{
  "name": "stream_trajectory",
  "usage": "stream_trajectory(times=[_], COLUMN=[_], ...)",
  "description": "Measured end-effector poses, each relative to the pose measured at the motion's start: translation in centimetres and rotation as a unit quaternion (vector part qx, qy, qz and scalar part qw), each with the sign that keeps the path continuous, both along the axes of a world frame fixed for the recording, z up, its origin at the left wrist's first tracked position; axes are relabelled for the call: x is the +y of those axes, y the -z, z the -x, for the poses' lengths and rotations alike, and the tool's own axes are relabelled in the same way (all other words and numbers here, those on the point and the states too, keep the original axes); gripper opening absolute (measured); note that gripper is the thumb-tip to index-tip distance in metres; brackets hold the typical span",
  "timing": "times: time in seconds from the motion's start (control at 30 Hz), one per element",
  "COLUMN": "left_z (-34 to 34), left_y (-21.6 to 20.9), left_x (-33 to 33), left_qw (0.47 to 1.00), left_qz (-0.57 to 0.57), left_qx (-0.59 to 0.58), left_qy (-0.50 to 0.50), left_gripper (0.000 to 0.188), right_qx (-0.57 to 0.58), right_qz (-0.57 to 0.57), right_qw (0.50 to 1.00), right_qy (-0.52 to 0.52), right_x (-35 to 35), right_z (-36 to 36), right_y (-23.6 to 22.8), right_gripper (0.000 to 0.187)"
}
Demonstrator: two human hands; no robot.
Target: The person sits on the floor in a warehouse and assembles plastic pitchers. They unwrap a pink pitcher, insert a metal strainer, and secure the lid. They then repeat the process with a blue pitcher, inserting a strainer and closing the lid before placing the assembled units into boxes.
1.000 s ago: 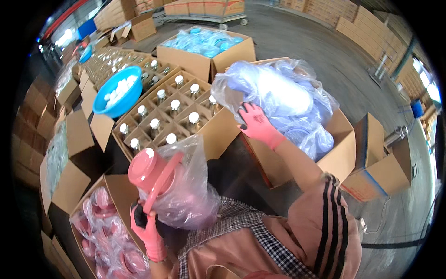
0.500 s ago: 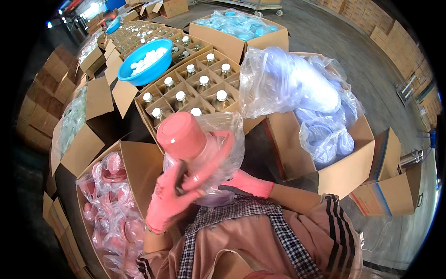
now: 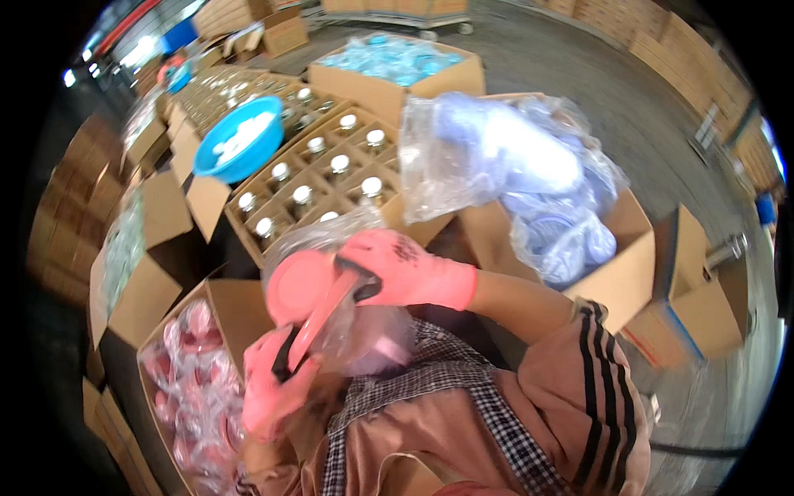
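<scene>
Both of my hands wear pink gloves with dark areas near the fingers. Between them is a pink plastic cup-shaped piece (image 3: 296,289) with a wide ring-like rim, tilted so its round end faces left. My left hand (image 3: 275,384) pinches the rim's lower end. Gripping the rim's upper end is my right hand (image 3: 407,269). Clear plastic film (image 3: 318,234) lies around and behind the piece. Just below my right hand, against the apron, sits a blurred purple piece in clear wrap (image 3: 380,337).
An open carton of bagged pink pieces (image 3: 198,388) stands at left. Ahead is a divided carton of white-capped bottles (image 3: 339,165), beside a blue basin (image 3: 217,153) of white caps. At right, a carton (image 3: 608,310) holds bagged purple pieces; a carton of bagged turquoise pieces (image 3: 397,62) stands farther back.
My right hand has come up from behind the pink piece onto its rim. The piece has turned and lowered slightly, and my left hand has moved down along the rim.
</scene>
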State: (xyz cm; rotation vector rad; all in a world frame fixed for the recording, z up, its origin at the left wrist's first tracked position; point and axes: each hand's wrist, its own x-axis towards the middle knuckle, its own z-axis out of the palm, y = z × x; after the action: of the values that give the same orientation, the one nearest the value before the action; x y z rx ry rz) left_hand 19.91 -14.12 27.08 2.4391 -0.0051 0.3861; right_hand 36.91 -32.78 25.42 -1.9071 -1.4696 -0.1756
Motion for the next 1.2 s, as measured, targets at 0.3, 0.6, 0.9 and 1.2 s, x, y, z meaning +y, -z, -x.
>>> stream_trajectory(times=[0.3, 0.6, 0.9, 1.2], left_z=[-4.0, -8.8, -11.4, -10.4], left_y=[-3.5, 2.8, 5.0, 4.9], left_x=[1.8, 4.3, 3.5, 4.3], left_qw=[0.925, 0.955, 0.954, 0.965], left_qz=[0.182, 0.233, 0.259, 0.236], left_qx=[-0.332, -0.186, -0.146, -0.103], left_qy=[0.044, 0.010, 0.034, -0.043], left_gripper=[0.069, 0.042, 0.039, 0.037], right_qx=[0.160, -0.269, -0.271, -0.130], right_qz=[0.030, -0.075, -0.134, -0.058], right_qw=[0.966, 0.761, 0.557, 0.559], right_qy=[0.199, 0.586, 0.773, 0.817], right_x=[-6.5, -24.1, -40.4, -43.8], right_z=[1.3, 1.4, -4.3, -5.5], right_y=[-9.3, -24.8, -21.8, -7.9], right_gripper=[0.044, 0.023, 0.040, 0.025])
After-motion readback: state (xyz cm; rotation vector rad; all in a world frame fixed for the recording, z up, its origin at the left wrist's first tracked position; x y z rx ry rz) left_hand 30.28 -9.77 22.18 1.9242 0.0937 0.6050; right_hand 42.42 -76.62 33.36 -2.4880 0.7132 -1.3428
